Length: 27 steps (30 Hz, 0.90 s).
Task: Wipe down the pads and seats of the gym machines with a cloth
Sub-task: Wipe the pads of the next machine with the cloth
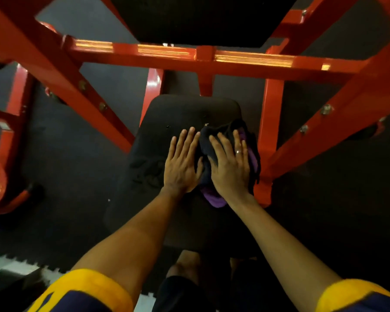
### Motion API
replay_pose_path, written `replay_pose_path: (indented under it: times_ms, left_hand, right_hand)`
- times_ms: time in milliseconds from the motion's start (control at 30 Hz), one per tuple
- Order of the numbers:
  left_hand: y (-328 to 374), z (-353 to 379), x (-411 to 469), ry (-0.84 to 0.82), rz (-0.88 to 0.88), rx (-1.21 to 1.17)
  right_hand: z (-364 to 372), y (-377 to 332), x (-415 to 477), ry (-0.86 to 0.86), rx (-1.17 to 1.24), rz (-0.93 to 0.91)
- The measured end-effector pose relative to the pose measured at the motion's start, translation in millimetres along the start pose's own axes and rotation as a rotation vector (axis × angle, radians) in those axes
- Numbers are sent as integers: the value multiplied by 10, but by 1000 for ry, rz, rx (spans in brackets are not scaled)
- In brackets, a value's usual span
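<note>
Purple cloth [214, 200] mostly under right hand [231, 167]

The cloth [205, 140] under the right grip [231, 167] is black, with purple showing at the wrist end and beside the little finger. The seat pad [178, 113] beneath it is matte black. Beyond the fingertips, the frame [245, 60] is glossy orange-red. The sleeves [95, 282] are navy with yellow cuffs. The ring [238, 151] on that grip is silver.
</note>
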<state>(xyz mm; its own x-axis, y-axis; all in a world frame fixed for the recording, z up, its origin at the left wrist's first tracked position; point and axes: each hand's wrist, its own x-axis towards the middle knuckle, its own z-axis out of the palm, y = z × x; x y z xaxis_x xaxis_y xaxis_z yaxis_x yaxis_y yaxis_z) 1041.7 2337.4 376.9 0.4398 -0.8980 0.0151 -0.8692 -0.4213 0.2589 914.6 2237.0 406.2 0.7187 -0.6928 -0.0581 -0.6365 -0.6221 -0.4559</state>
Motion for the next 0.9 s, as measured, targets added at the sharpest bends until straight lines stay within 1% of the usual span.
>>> replay_pose_path:
  times_ms: [100,133,233,367,433,567,600,667,700,767,833,900]
  left_hand:
    - [0,-5,-47,46,-179,-32]
    - [4,-7,-46,64,-240,-37]
    - [15,-13,-84,103,-369,-55]
    - [6,-8,-150,131,-519,-98]
    - [-43,-29,-224,139,-590,-115]
    - [-151,-93,-461,135,-649,-106]
    - [-192,-115,-526,145,-676,-102]
    - [-251,-138,-621,160,-724,-107]
    - [-272,-144,-648,170,-738,-107]
    - [-324,-147,-740,184,-781,-116]
    - [-341,-146,-794,189,-826,-131]
    - [-380,-158,-869,195,-870,-141]
  right_hand:
    - [-47,148,-415,-80,-3,-172]
    - [-63,210,-487,-108,-20,-204]
    - [-58,192,-338,-123,-58,-210]
    - [113,-216,106,-106,-82,-187]
    - [155,-311,123,-134,-95,-262]
    - [26,-16,-234,-198,-105,-502]
    - [-2,48,-269,-209,-107,-517]
    - [31,36,-145,-159,-102,-468]
    - [85,-57,-28,-129,-109,-433]
    - [273,-364,154,-121,-105,-405]
    - [411,-641,208,-140,-100,-450]
    - [466,-745,102,-177,-104,-541]
